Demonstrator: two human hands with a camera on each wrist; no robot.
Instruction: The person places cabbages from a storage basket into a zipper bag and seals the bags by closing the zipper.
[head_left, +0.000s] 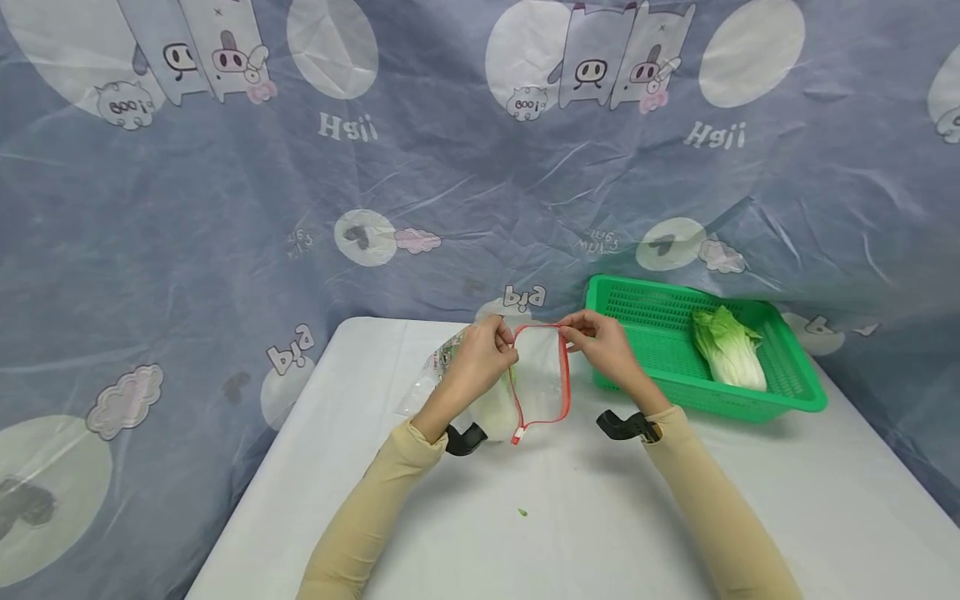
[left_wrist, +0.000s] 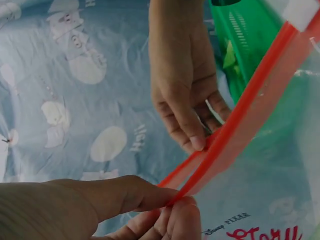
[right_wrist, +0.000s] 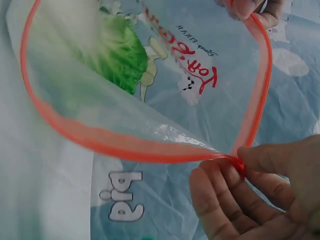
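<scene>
A clear zipper bag (head_left: 542,375) with a red zip edge stands spread between my two hands, its mouth wide. My left hand (head_left: 483,357) pinches the red edge on the left side of the mouth. Between thumb and fingers, my right hand (head_left: 600,346) pinches the far right corner of that edge. The white slider (head_left: 519,433) sits at the near lower corner of the mouth. A head of napa cabbage (right_wrist: 117,50) shows through the clear film in the right wrist view; in the head view it lies partly behind my left hand. Red print (left_wrist: 265,232) marks the bag.
A green plastic basket (head_left: 806,400) stands at the back right of the white table (head_left: 570,533), with another napa cabbage (head_left: 731,350) in it. A small green leaf scrap (head_left: 522,512) lies in front. Patterned grey-blue cloth (head_left: 465,183) hangs behind the table.
</scene>
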